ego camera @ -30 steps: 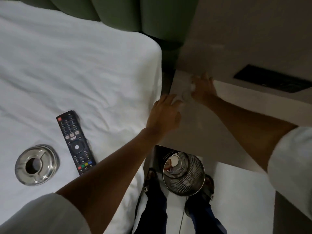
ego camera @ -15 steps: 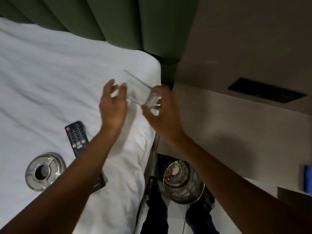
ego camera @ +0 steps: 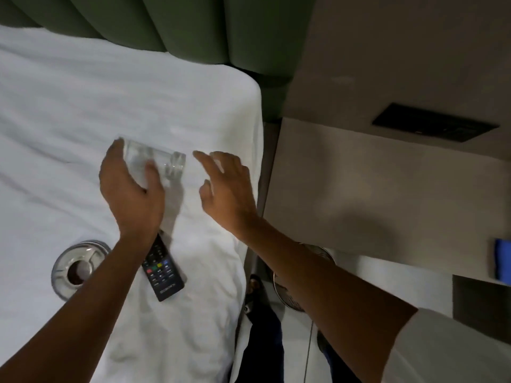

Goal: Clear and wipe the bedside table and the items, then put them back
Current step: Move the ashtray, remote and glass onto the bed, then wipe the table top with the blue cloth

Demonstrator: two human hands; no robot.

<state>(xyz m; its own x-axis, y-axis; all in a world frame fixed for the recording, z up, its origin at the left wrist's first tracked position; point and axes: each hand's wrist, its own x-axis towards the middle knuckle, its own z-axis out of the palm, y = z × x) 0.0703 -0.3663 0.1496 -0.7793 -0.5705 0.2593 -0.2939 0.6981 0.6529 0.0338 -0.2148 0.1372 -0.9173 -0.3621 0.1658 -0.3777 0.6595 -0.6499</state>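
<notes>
A clear drinking glass (ego camera: 168, 164) lies on its side over the white bed sheet (ego camera: 83, 106), and my left hand (ego camera: 130, 189) grips it near the rim end. My right hand (ego camera: 224, 186) hovers just right of the glass base, fingers spread, holding nothing. A black remote (ego camera: 163, 269) lies on the sheet below my left wrist, partly hidden by my forearm. A round metal ashtray (ego camera: 74, 268) sits to its left. The beige bedside table top (ego camera: 387, 189) is to the right of the bed.
A green padded headboard (ego camera: 193, 26) runs along the top. A black switch panel (ego camera: 434, 125) is set in the wall above the table. A mesh waste bin (ego camera: 298, 297) stands on the floor under my right forearm. Something blue (ego camera: 503, 261) shows at the right edge.
Both hands left the bedside table and carried the glass left over the bed. My right hand has let go of it; my left hand now holds it low over the sheet.
</notes>
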